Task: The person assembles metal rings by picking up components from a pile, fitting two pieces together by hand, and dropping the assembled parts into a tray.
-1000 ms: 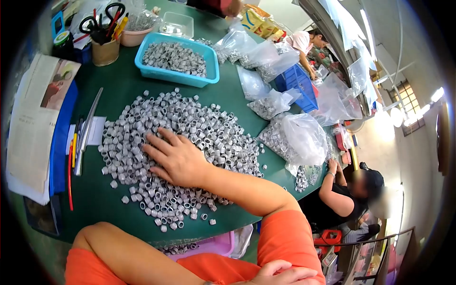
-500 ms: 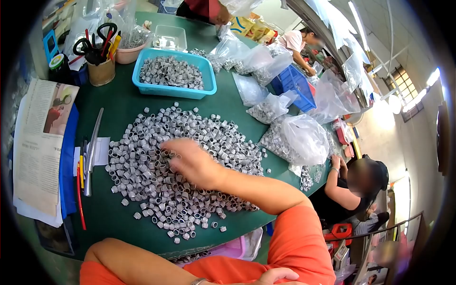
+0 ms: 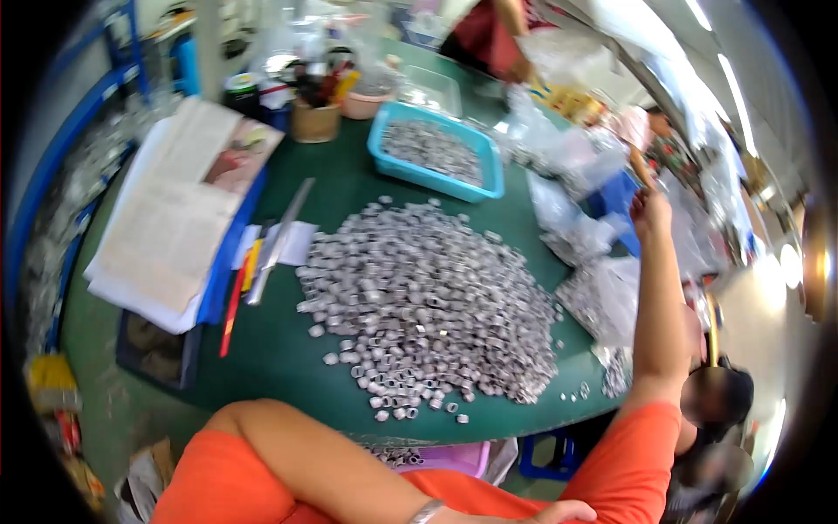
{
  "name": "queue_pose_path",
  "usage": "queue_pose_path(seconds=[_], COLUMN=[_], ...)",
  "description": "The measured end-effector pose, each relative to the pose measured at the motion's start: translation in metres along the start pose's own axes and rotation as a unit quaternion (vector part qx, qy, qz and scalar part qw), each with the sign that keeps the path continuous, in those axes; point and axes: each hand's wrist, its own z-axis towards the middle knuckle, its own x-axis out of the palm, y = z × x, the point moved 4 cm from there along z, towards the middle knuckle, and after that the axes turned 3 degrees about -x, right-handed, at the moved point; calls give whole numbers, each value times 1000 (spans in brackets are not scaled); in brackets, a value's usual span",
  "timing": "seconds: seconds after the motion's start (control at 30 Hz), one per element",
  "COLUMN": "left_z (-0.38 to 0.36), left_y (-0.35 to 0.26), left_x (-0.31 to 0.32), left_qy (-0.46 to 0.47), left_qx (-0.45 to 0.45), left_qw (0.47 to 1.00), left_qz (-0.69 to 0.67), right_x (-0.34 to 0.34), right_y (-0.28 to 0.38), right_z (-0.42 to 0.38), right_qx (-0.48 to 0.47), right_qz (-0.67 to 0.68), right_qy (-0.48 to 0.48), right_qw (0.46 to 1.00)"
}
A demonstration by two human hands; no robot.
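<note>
A wide heap of small grey metal rings point(image 3: 428, 297) lies on the green table. My right hand point(image 3: 650, 212) is raised past the heap's right side, in front of the plastic bags. Its fingers are curled together; whatever they may hold is too small and blurred to make out. At the bottom edge my left hand point(image 3: 559, 512) lies against the orange clothing near my right elbow, fingers extended and partly cut off by the frame. A turquoise tray point(image 3: 436, 177) with more rings stands behind the heap.
Papers point(image 3: 175, 210) on a blue folder, a metal ruler-like tool point(image 3: 281, 240) and pens lie at the left. A brown cup point(image 3: 315, 121) with scissors stands at the back. Filled plastic bags point(image 3: 611, 293) line the right. Other people are beyond the table's back and right.
My right hand has left the heap and moved up and to the right. The camera view has shifted, showing more floor at the left. My left hand stays by the right arm.
</note>
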Motion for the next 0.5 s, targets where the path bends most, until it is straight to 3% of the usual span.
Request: queue_pose_path(seconds=[0.07, 0.1, 0.13, 0.17, 0.2, 0.23, 0.3, 0.4, 0.47, 0.5], left_z=[-1, -1, -3, -3, -4, -6, -10, -18, -26, -33], left_y=[-22, -33, -46, -59, -72, -86, -110, -126, -110, -87], left_x=[11, 17, 23, 29, 35, 39, 45, 38, 8, -21], left_qy=[20, 36, 53, 74, 93, 111, 134, 104, -3, -97], left_qx=[55, 83, 113, 145, 177, 209, 263, 307, 270, 198], left_qw=[998, 996, 992, 986, 979, 970, 952, 928, 909, 872], left_qz=[16, 20, 28, 38, 48, 56, 85, 183, 318, 437], right_x=[44, 72, 87, 99, 107, 111, 122, 124, 123, 121], right_y=[-19, -12, -17, -17, -20, -25, -41, -76, -114, -129], right_z=[-28, -93, -137, -186, -229, -263, -306, -327, -327, -327], right_qx=[-47, -58, -58, -166, -195, -320, -421, -527, -503, -533], right_qz=[-87, -193, -231, -330, -376, -305, -246, -352, -362, -362], right_qy=[300, 340, 468, 564, 609, 666, 684, 558, 553, 515], right_qw=[949, 918, 851, 739, 671, 600, 543, 535, 556, 565])
